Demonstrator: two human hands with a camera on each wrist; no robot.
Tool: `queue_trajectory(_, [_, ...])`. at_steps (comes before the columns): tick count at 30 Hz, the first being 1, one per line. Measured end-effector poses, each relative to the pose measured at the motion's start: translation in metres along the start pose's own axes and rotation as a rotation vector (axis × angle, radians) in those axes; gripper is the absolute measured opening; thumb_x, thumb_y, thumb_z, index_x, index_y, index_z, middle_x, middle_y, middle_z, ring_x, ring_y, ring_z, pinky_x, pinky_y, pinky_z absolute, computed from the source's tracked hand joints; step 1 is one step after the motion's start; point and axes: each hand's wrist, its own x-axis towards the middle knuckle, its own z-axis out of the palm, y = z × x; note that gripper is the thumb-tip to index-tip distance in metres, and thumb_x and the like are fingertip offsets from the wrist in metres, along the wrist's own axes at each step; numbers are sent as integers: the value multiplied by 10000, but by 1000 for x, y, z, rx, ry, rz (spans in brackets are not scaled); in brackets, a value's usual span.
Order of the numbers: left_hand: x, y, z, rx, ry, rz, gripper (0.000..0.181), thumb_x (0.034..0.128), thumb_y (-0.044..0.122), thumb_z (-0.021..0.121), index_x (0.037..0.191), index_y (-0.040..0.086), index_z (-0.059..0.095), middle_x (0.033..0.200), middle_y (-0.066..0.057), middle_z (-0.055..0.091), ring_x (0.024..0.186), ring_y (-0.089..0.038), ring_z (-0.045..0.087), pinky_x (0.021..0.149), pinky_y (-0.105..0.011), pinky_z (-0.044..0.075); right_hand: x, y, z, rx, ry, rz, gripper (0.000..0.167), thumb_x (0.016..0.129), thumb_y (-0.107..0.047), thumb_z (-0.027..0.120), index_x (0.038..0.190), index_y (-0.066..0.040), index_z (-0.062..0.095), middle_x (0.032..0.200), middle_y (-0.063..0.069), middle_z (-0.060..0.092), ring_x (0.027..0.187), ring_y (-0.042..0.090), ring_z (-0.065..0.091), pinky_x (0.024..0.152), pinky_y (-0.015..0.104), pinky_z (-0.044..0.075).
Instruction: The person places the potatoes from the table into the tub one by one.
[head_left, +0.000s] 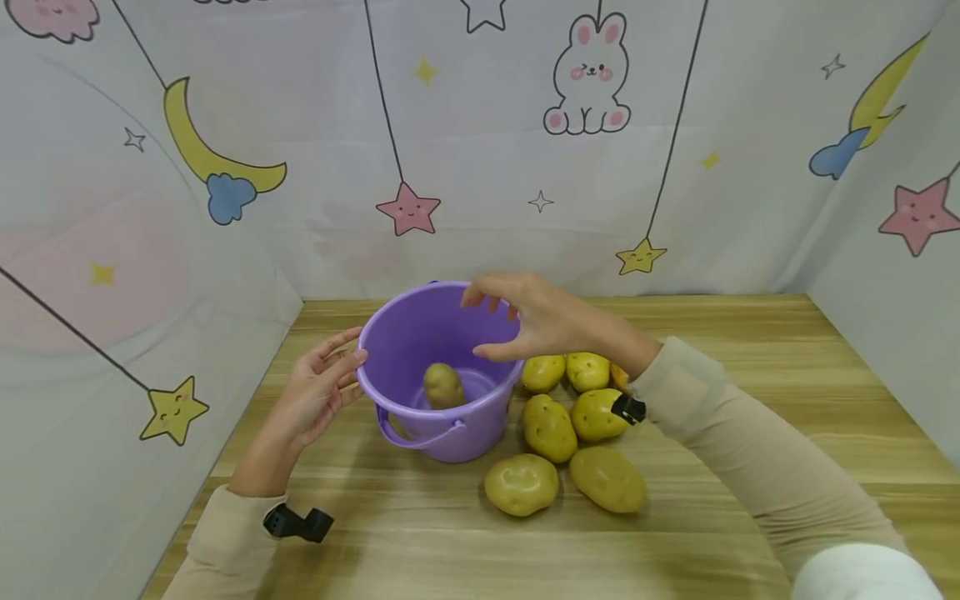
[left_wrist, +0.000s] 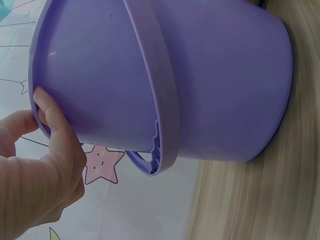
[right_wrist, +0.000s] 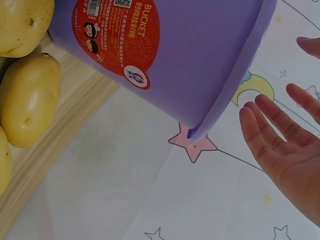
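A purple bucket (head_left: pixel 468 433) stands on the wooden table, its handle (head_left: pixel 420 443) hanging down on the near side. My left hand (head_left: pixel 318 387) grips the bucket's left rim, thumb at the rim and fingers against the outer wall, as the left wrist view (left_wrist: pixel 50 160) also has it. One potato (head_left: pixel 444 386) is inside the bucket. Over the right part of the rim, my right hand (head_left: pixel 536 317) holds nothing, thumb and fingers spread apart. In the right wrist view, that hand (right_wrist: pixel 295 160) is off the bucket's rim.
Several yellow potatoes lie right of the bucket, including a front one (head_left: pixel 521 485), its neighbour (head_left: pixel 609 479) and another (head_left: pixel 550 427) closer to the bucket. A red label (right_wrist: pixel 117 35) covers part of the bucket's side. Patterned white cloth (head_left: pixel 495 167) encloses the table (head_left: pixel 420 550) behind and at both sides.
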Motion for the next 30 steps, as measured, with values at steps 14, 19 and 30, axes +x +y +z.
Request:
queue_trajectory(14, [-1,0,0,4,6,-1,504,1029,54,551,1471,-24,323,1164,-124,589,922,-161,682,785,-243,600,-10,7,-1,46,30,-11,396,804,-194,801,1117,-33,619,1087,67,668,920,168,624,664,271,593])
queue_trajectory(19, [-1,0,0,2,5,-2,510,1030,55,549,1476,-27,317,1160,-124,589,925,-162,682,793,-247,600,-14,9,-2,62,36,0,400,799,-180,800,1121,-27,619,1086,69,669,916,176,628,667,284,597])
queue_trajectory(30, [0,-1,0,-3,5,-1,499,1030,62,552,1472,-13,332,1166,-124,590,929,-164,683,794,-250,600,-24,8,-9,82,50,32,413,795,-142,814,1143,-17,629,1092,70,671,919,194,629,675,356,615])
